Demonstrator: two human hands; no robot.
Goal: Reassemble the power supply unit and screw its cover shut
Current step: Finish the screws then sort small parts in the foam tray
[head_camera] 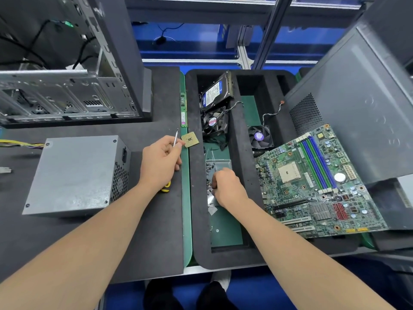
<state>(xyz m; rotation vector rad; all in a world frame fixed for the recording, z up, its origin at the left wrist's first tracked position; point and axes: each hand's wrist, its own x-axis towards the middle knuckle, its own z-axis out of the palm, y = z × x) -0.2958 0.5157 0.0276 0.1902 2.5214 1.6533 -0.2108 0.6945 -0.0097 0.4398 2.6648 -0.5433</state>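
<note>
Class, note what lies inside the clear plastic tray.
Small dark screws lie along the left side of the clear plastic tray. The right hand reaches in and covers the rest; whether it holds one is hidden.

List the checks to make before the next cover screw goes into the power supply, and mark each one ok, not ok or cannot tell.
1. Tool ready: left hand grips the screwdriver. Ok.
2. Screw picked: right hand reaches into the screw tray, but any pinched screw is hidden. Cannot tell.
3. Power supply unit closed up: top looks flush. Ok.
4. Unit lying flat on the foam mat. Ok.
5. Empty screw holes located. Cannot tell.
</note>
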